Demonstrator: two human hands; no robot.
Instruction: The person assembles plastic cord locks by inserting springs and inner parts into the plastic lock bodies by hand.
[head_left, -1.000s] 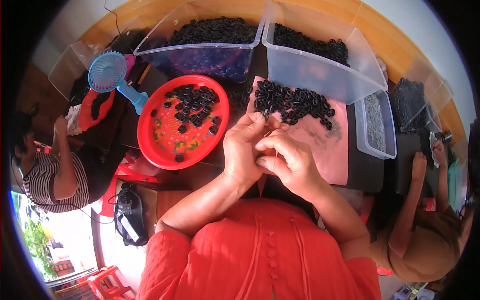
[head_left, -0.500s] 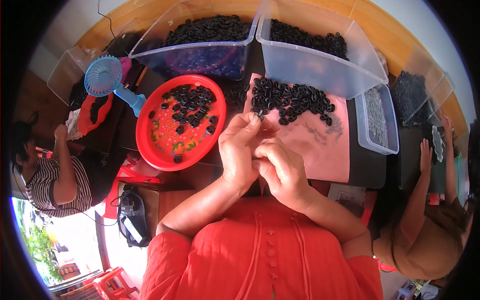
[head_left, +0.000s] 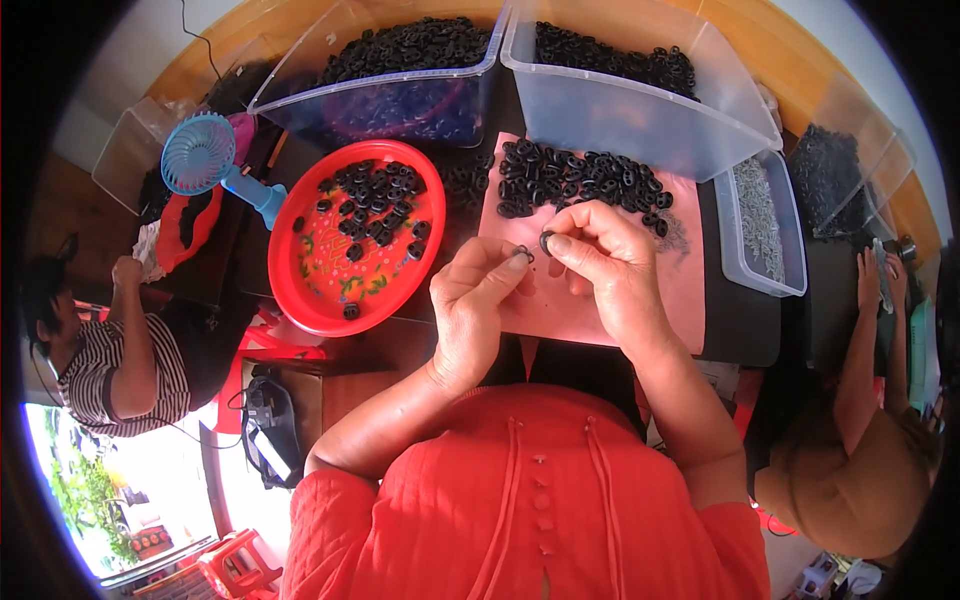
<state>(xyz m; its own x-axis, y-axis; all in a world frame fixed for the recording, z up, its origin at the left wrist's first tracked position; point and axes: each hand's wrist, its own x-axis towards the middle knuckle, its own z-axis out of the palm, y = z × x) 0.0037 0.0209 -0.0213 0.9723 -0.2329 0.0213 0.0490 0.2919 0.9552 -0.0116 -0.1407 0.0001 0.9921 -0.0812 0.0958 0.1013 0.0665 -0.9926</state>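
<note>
My left hand is closed, pinching a small dark piece between thumb and forefinger. Opposite it, my right hand pinches a small black oval plastic piece at its fingertips. The two pieces are close together but apart, above a pink mat. At the mat's far side lies a pile of black plastic pieces with holes. Small thin grey bits are scattered on the mat by the pile's right end. To the left, a red oval tray holds more black pieces.
Two clear bins of black pieces stand along the back. A narrower clear box with small grey metal parts is at the right. A blue handheld fan stands behind the tray. Other people work at left and right.
My hands, close together before, have separated. My right hand has moved up and right and now shows a black piece at its fingertips; my left hand has dropped slightly.
</note>
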